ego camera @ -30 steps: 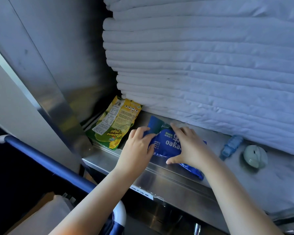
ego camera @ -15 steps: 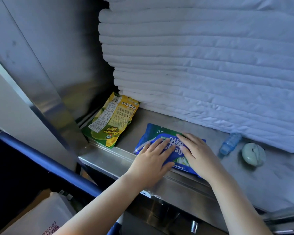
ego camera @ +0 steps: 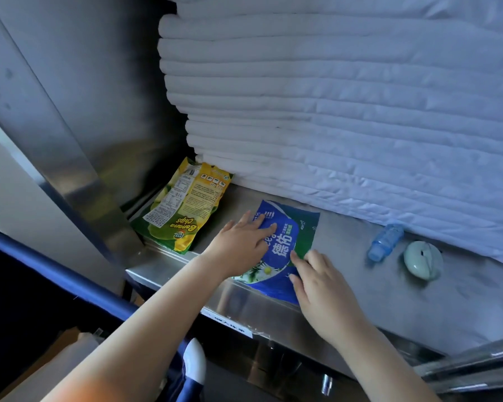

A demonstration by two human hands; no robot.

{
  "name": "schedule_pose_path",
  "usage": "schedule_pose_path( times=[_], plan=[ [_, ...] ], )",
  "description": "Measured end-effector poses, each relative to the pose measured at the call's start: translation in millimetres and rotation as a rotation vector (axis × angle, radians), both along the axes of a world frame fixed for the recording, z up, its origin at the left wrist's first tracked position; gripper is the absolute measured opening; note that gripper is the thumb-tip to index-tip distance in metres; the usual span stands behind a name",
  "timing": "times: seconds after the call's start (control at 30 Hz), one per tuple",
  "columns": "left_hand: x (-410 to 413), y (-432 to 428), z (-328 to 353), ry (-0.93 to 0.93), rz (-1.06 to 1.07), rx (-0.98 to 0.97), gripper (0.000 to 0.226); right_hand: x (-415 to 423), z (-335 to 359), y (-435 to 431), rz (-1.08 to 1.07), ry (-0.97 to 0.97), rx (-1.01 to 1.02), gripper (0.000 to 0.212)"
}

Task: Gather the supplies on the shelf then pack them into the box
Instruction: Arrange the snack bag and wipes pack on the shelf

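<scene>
Foreground: a blue padded rail (ego camera: pixel 55 271) crosses low at left. A brownish shape under it may be the box, but I cannot tell.
Left hand (ego camera: pixel 238 245): lies flat with straight fingers on the left half of the blue pack.
Right hand (ego camera: pixel 320 285): fingers straight and loose, tips touching the pack's near right side, gripping nothing.
Blue pack (ego camera: pixel 285 242): a flat, soft packet with a daisy print, lying at the front lip of the steel shelf (ego camera: pixel 360 300).
Banana chips bag (ego camera: pixel 186 210): yellow and green, to the left of the pack and apart from it, in the shelf's corner.
Small blue bottle (ego camera: pixel 385 242): on its side, to the right of the pack.
Pale green round object (ego camera: pixel 423 259): just beside the bottle.
Folded white linens (ego camera: pixel 331 111): a tall stack along the back.
Progress: early, by my judgement. All four loose items are on the shelf, none is lifted, and nothing visible is packed.
</scene>
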State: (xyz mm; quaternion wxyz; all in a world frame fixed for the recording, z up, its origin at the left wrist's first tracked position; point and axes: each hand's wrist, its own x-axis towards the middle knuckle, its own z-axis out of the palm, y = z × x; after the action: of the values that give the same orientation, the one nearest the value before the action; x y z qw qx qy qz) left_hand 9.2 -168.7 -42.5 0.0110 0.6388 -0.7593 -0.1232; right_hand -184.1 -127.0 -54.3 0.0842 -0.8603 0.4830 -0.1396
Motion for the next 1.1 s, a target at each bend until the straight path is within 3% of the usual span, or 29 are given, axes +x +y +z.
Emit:
schedule_pose_path(
  times=[0.1, 0.23, 0.33, 0.4, 0.57, 0.87, 1.1],
  plan=[
    [-9.2, 17.6, -0.3, -0.05, 0.026, -0.055, 0.058, -5.2, 4.9, -19.6, -0.028, -0.148, -0.056, 0.025],
    [-30.5, 55.8, -12.8, -0.029, 0.061, -0.116, 0.072, 0.0, 4.0, -56.0, 0.066, -0.136, 0.01, 0.06],
    [-27.1, 61.1, -15.9, -0.02, 0.025, -0.102, 0.065, 4.5, -3.8, -66.7, 0.081, -0.148, 0.117, 0.048],
    [-15.1, 53.8, -13.8, -0.051, -0.022, -0.109, 0.06, 3.2, -8.1, -65.0, 0.03, -0.199, 0.086, 0.042],
    [14.8, 35.0, -4.9, -0.111, -0.051, -0.071, 0.052, 1.7, -14.9, -42.4, -0.043, -0.044, -0.077, 0.045],
    [15.3, 37.2, -6.2, 0.023, 0.031, -0.08, 0.05, 1.3, -14.7, -36.9, -0.069, 0.054, -0.064, 0.051],
    [51.6, 64.4, -7.3, -0.025, 0.24, -0.401, 0.054, -0.8, -4.4, -37.9, -0.003, -0.131, -0.029, 0.05]
  ],
)
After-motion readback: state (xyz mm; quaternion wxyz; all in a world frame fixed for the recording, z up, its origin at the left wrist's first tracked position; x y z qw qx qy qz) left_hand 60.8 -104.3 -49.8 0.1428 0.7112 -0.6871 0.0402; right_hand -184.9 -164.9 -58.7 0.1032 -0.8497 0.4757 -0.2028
